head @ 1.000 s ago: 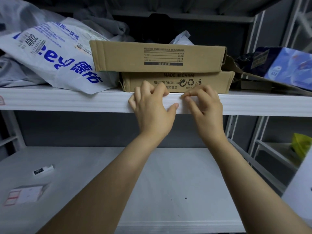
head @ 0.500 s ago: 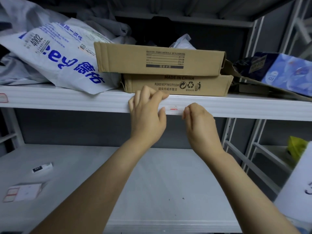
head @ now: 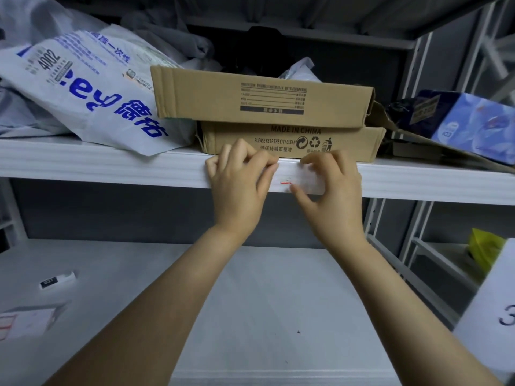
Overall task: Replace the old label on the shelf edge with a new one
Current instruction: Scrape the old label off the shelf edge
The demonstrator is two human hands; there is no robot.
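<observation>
Label (head: pixel 302 180) is stuck on the front edge of the shelf (head: pixel 111 165), mid-span, just below the lower cardboard box (head: pixel 292 143). It is pinched top and bottom by the right hand (head: pixel 331 196). Left hand (head: pixel 239 185) fingers are curled at its left end, grip unreadable. Step is judged as peeling or pressing; old or new cannot be told. Next, an edge must be worked carefully. Mailer bag (head: pixel 92 87) lies left, clear. Label sheet (head: pixel 25 321) waits at the lower shelf's left edge.

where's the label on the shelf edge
Head view, centre: the label is on the shelf edge, between left hand and right hand, below the lower cardboard box.
</observation>
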